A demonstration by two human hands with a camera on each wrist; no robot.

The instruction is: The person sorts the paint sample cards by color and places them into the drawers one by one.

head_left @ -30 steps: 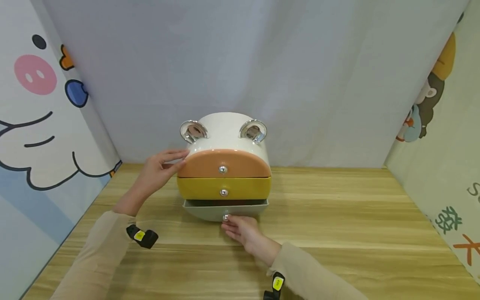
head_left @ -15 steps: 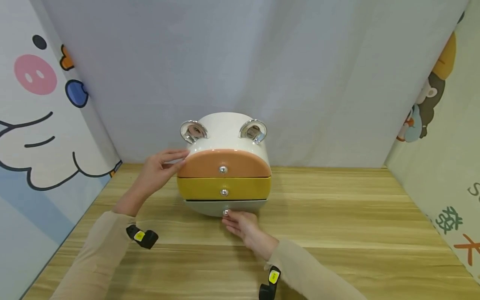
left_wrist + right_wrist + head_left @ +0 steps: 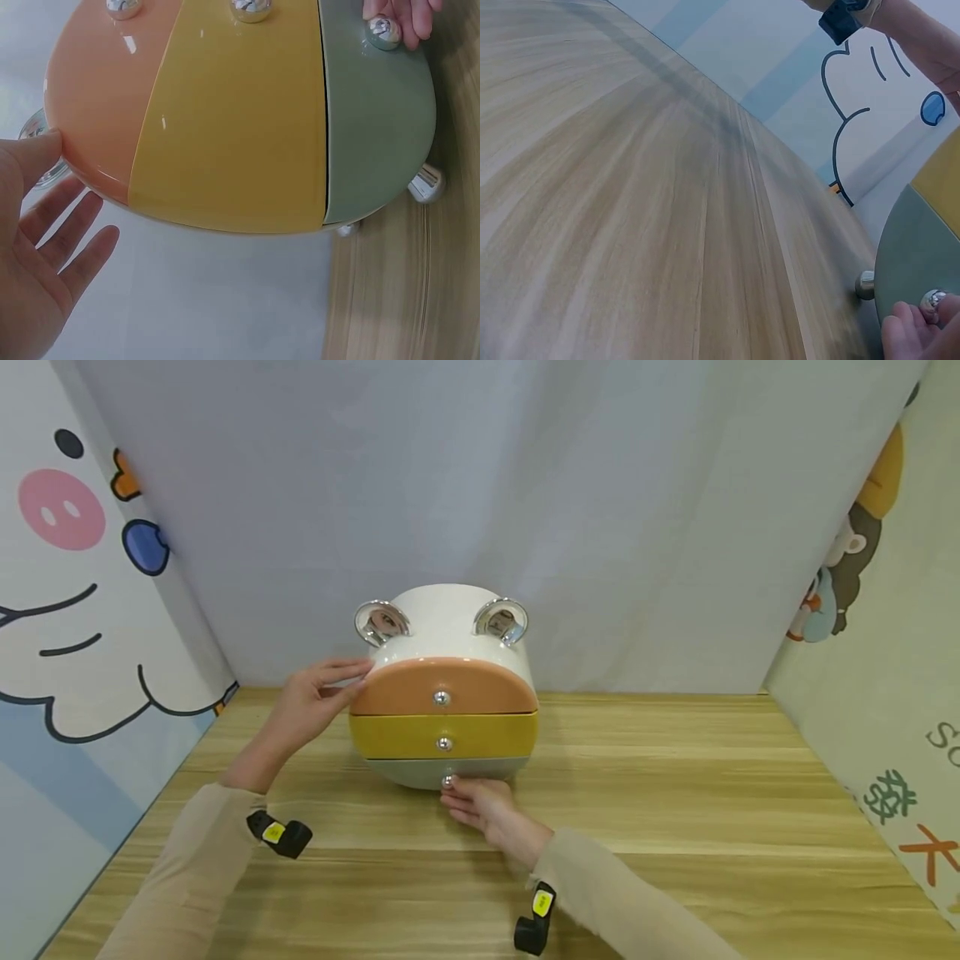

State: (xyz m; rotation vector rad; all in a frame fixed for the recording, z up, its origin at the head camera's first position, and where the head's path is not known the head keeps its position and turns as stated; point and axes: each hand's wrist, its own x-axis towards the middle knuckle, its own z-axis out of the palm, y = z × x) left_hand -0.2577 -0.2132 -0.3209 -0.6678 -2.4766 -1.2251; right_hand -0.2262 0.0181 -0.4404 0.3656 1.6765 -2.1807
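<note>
A small drawer box with a glossy white top [image 3: 442, 610] stands at the middle of the table. Its front has an orange drawer [image 3: 397, 692], a yellow drawer [image 3: 397, 737] and a grey-green drawer [image 3: 405, 770], all flush with the body. My right hand [image 3: 489, 814] pinches the silver knob [image 3: 384, 31] of the grey-green drawer between thumb and fingers. At the upper left of the box, my left hand [image 3: 303, 703] rests its extended fingers against the side, thumb by the orange drawer's edge in the left wrist view.
Two silver ring-shaped ears, a left ear [image 3: 382, 622] and a right ear [image 3: 501, 621], stick up from the box. Silver feet, one foot [image 3: 426, 184] visible, raise it off the wooden table [image 3: 675, 793]. A grey curtain [image 3: 637, 527] hangs behind, with cartoon-printed panels at both sides.
The grey-green drawer, partly pulled out a second ago, has slid back in, with my right hand moving forward on its knob. My left hand has kept its place on the box.
</note>
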